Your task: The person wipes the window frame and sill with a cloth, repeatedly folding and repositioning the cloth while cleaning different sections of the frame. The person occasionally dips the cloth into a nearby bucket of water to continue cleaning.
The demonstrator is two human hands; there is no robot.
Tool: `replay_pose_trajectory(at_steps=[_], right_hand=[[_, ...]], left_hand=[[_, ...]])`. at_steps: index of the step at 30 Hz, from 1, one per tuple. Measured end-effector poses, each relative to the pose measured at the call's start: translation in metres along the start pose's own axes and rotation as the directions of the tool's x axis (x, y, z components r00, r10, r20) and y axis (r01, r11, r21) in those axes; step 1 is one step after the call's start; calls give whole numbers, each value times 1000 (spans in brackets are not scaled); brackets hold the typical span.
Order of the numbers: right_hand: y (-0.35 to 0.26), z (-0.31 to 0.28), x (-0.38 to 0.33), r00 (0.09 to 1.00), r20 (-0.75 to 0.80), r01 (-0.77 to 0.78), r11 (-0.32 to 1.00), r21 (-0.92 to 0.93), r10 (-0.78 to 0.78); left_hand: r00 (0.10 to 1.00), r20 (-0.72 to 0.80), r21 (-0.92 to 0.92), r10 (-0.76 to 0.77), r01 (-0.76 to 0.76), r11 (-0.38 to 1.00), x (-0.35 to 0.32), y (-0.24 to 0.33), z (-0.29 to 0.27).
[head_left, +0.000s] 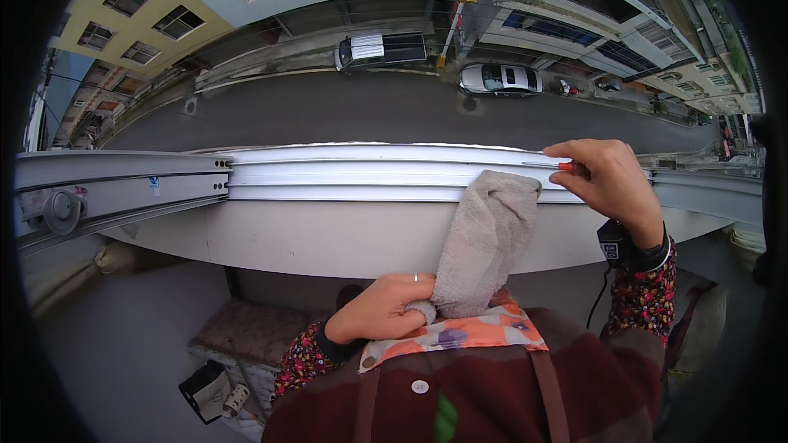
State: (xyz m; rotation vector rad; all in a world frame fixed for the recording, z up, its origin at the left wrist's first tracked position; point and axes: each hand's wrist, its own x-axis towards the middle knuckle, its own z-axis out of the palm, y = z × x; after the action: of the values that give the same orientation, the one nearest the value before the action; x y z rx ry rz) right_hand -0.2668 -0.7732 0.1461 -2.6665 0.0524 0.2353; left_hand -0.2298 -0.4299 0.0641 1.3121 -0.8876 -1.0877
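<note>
My right hand [614, 182] is closed around the red handle of a small screwdriver [566, 166]. Its thin metal shaft points left and lies over the outer grooves of the white window track [345, 171]; whether the tip touches the metal I cannot tell. Close to my body, my left hand [386, 305] grips the lower end of a grey cloth [488, 238]. From there the cloth stretches up across the sill, its far end resting over the inner edge of the track.
The white sill [328, 234] curves in front of me. A window frame [123, 193] with a round knob stands at left. Beyond the track lies a street below, with a pickup [382, 49] and a silver car [501, 79]. A black box [207, 391] is at lower left.
</note>
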Motion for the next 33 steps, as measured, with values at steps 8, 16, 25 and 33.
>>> replay_pose_trajectory(at_steps=[8,16,25,33], right_hand=[[-79,85,19,990,28,137,986,93,-140],[-169,165,96,893,-122,441,897,39,-434],[-203,201,129,831,-237,523,852,25,-504],[-83,145,40,937,-195,291,956,-28,-290]], left_hand=[[998,-14,16,65,-65,998,-39,-16,-33],[983,-182,7,-18,19,1000,-109,-14,-76],[843,-533,-27,-72,67,997,-133,-1,-72],[994,-97,64,-51,57,996,-41,14,-44]])
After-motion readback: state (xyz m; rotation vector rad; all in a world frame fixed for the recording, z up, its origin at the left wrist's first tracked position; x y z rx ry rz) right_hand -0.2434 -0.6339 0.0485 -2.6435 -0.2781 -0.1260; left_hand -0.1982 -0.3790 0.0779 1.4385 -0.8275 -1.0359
